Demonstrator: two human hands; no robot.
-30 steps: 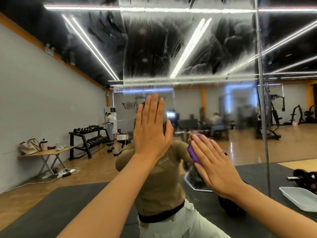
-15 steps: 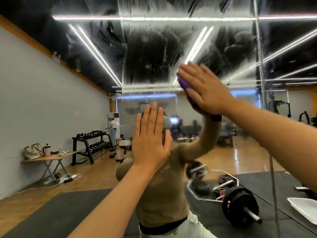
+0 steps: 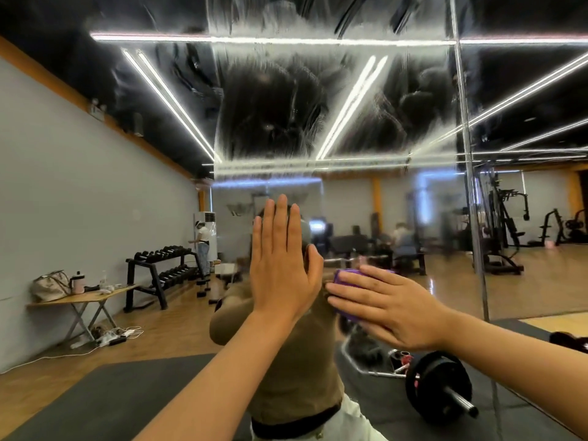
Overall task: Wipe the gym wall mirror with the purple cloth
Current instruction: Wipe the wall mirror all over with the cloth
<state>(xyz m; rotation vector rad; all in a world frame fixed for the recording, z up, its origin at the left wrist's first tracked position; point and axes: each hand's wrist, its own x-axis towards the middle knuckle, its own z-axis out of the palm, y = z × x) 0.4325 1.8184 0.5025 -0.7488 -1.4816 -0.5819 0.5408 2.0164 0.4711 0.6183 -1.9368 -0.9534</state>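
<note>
The gym wall mirror point(image 3: 334, 128) fills the view, its upper part covered in wet, smeary streaks. My left hand point(image 3: 281, 265) lies flat against the glass at the centre, fingers straight and pointing up. Just to its right, my right hand point(image 3: 386, 305) presses the purple cloth point(image 3: 345, 278) flat on the mirror with straight fingers pointing left. Only the cloth's upper and left edges show from under the palm. My own reflection in a brown top stands behind both hands.
A vertical seam point(image 3: 471, 186) divides the mirror panels at right. Reflected in the glass are a dumbbell rack point(image 3: 165, 272), a folding table point(image 3: 86, 300) with a bag, a barbell with plates point(image 3: 439, 386) on black mats, gym machines and people in the background.
My right hand has swept the cloth from high on the mirror down to mid-height beside my left hand. The left hand has stayed flat on the glass.
</note>
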